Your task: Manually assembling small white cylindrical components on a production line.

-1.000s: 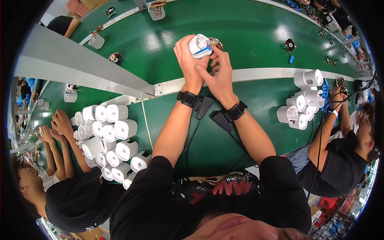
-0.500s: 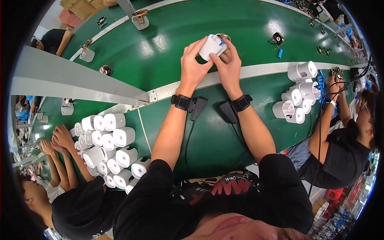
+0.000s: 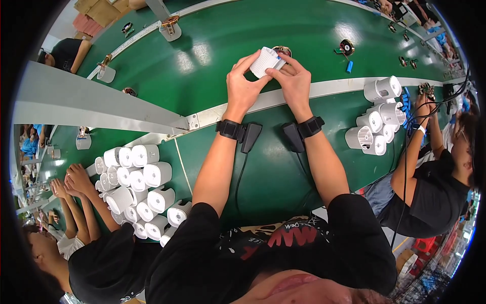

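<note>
Above the near edge of the green belt (image 3: 217, 66), both my hands hold one white ribbed plastic housing (image 3: 265, 63). My left hand (image 3: 242, 87) grips its left side, thumb underneath and fingers along the top. On the other side my right hand (image 3: 294, 83) has its thumb and fingertips on the housing. A bit of blue shows at the housing's open end. Just beyond it is a round metal-rimmed part (image 3: 283, 50); whether it is joined to the housing I cannot tell.
Stacks of white housings stand left (image 3: 144, 172) and right (image 3: 379, 119) on the green table (image 3: 273, 177). A round black part with a blue cylinder (image 3: 349, 66) lies on the belt. A grey post (image 3: 111, 101) rises at left. Co-workers sit on both sides; black cables (image 3: 405, 172) hang at right.
The housing has turned slightly in my hands, and less blue shows. My right hand has shifted a little to the right. Parts on the belt have drifted left.
</note>
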Motion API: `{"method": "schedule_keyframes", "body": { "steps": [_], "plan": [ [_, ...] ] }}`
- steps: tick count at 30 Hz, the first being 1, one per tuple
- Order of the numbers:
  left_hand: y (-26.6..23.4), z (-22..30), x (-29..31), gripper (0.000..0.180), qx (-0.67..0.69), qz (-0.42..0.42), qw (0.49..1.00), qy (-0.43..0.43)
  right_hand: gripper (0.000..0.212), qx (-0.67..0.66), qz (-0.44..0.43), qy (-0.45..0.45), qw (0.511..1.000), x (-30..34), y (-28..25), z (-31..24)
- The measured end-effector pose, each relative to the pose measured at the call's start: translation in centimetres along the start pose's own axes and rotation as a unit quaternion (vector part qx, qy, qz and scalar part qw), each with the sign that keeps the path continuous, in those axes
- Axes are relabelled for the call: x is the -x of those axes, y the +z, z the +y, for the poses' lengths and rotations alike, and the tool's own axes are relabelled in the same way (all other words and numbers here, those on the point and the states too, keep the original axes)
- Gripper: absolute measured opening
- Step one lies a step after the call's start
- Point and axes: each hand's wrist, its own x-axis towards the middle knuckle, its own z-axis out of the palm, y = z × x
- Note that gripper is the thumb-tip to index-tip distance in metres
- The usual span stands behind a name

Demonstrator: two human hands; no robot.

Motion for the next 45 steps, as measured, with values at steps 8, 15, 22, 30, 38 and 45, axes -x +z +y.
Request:
{"method": "schedule_keyframes", "body": {
  "steps": [8, 15, 22, 30, 38, 45],
  "plan": [
    [-1.2, -0.5, -0.1, 0.068, -0.056, 0.075, 0.990, -0.102, 0.043, 0.313, 0.032, -0.027, 0.949, -1.1, -2.1, -1.4],
    [-3.4, -0.7, -0.7, 0.086, -0.182, 0.199, 0.956, -0.116, 0.038, 0.570, 0.289, -0.113, 0.761, -4.8, -15.7, 1.9],
    [-3.0, 0.2, -0.3, 0.083, -0.324, 0.269, 0.905, -0.060, 0.038, 0.592, 0.284, -0.030, 0.754, -5.2, -15.2, 2.9],
    [1.7, 8.2, 0.2, 0.051, -0.161, 0.051, 0.980, 0.101, 0.031, 0.555, 0.164, 0.118, 0.807, -4.0, -11.3, -1.2],
    [14.6, 16.5, 4.7, 0.048, -0.211, -0.399, 0.855, 0.255, 0.033, 0.504, 0.090, 0.124, 0.850, -3.4, -7.6, -0.4],
    [17.6, 16.2, 7.6, 0.054, -0.267, -0.390, 0.864, 0.176, 0.032, 0.470, 0.109, 0.115, 0.868, -2.6, -7.3, -1.4]
  ]
}}
